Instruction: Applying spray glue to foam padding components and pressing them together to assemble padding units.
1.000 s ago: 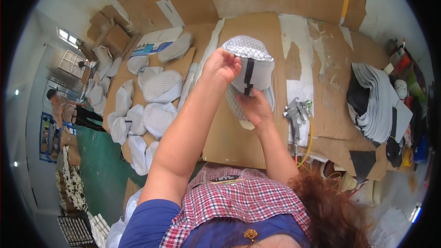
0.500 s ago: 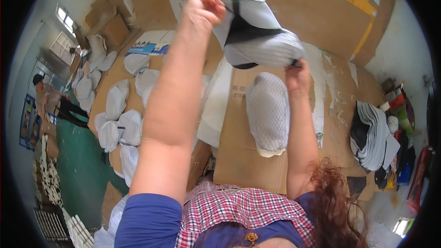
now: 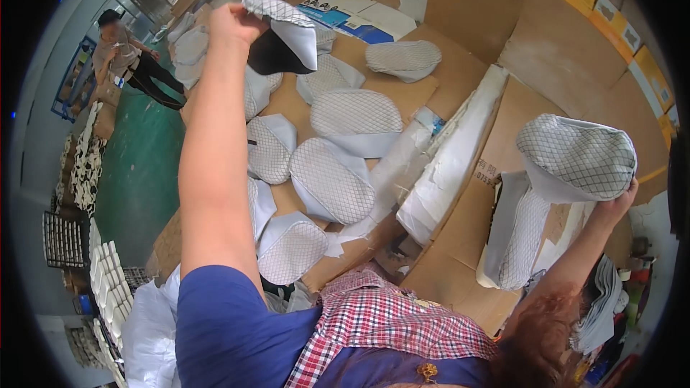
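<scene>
Holds both hands well apart, with the left hand high toward the upper left and the right hand far out to the right; clamps the thumb and fingers of the left on the edge of a black-lined cover, pale and quilted on top, with a smooth grey flap and a black inner face below; holds it in the air over the left part of the work surface.

Grips with the right the lower right edge of a broad quilted cover, diamond pattern facing the camera, smooth pale border underneath; cannot tell the placing of the fingers hidden behind it; holds it aloft, partly overlapping in view a narrow quilted piece on a brown cardboard sheet; cannot tell touch from gap between the two.

Has several more quilted covers lying close together on the left, some overlapping, near a blue-and-white carton panel; wears blue sleeves and a checked apron; has a white plastic bag beside the left sleeve, a stack of grey sheets near the right forearm, and another person standing at the upper left on a green floor.
</scene>
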A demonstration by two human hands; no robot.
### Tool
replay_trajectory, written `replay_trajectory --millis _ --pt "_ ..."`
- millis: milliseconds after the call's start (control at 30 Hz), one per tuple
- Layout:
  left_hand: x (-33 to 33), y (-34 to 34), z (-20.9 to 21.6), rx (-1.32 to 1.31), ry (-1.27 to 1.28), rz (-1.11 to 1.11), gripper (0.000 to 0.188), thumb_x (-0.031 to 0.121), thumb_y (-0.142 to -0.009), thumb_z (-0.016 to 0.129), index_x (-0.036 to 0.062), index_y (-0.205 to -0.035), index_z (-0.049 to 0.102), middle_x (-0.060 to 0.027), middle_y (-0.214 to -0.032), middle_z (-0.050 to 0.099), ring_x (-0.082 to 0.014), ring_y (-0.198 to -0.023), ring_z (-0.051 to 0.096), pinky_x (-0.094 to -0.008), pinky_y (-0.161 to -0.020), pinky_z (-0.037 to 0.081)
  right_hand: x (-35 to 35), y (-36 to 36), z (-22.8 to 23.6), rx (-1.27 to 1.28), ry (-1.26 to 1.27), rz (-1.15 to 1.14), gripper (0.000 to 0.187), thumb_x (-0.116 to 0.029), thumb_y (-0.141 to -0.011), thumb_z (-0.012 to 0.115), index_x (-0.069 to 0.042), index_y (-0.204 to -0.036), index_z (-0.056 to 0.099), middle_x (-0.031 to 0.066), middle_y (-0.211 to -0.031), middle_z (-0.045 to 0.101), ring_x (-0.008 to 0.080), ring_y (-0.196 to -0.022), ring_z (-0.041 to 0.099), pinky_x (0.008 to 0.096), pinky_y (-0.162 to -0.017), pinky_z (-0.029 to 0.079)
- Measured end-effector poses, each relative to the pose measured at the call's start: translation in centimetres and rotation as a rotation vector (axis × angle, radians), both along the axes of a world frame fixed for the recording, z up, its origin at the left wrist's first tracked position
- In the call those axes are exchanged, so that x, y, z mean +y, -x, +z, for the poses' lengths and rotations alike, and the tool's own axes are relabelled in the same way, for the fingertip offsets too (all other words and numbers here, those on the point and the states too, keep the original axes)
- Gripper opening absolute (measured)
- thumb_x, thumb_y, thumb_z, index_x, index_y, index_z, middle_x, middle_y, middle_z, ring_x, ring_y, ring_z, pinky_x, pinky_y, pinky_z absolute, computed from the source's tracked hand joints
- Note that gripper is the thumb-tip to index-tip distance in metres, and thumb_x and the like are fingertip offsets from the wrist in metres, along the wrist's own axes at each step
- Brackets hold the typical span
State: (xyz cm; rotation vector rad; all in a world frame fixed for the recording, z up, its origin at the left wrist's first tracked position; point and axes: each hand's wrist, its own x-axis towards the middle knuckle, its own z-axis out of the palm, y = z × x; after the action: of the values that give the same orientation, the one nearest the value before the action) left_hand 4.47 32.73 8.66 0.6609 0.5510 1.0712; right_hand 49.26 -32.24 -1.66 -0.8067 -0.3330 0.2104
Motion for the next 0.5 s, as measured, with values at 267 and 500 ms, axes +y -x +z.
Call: replay_trajectory --millis 267,500 --pt "6.7 10.2 -19.0 -0.036 0.131 0.149 0.045 0.010 -0.064 0.039 -0.0049 -0.105 0.048 -0.0192 -0.112 0.051 -0.0350 -0.107 0.048 -0.0522 -0.093 0.037 5.6 6.9 5.4 -0.038 -0.013 0.178 0.024 -0.015 -0.084 0.045 0.001 -0.093 0.060 0.0143 -0.093 0.064 0.0248 -0.086 0.062 0.0393 -0.078 0.050" --pt "-4.1 8.2 -28.3 0.792 0.242 0.058 0.039 0.023 -0.078 0.051 0.0025 -0.111 0.049 -0.0128 -0.111 0.052 -0.0246 -0.096 0.053 -0.0385 -0.079 0.043 16.0 17.5 10.8 -0.122 0.050 0.239 0.025 -0.017 -0.086 0.046 0.001 -0.095 0.061 0.0118 -0.090 0.064 0.0199 -0.082 0.061 0.0326 -0.074 0.052"
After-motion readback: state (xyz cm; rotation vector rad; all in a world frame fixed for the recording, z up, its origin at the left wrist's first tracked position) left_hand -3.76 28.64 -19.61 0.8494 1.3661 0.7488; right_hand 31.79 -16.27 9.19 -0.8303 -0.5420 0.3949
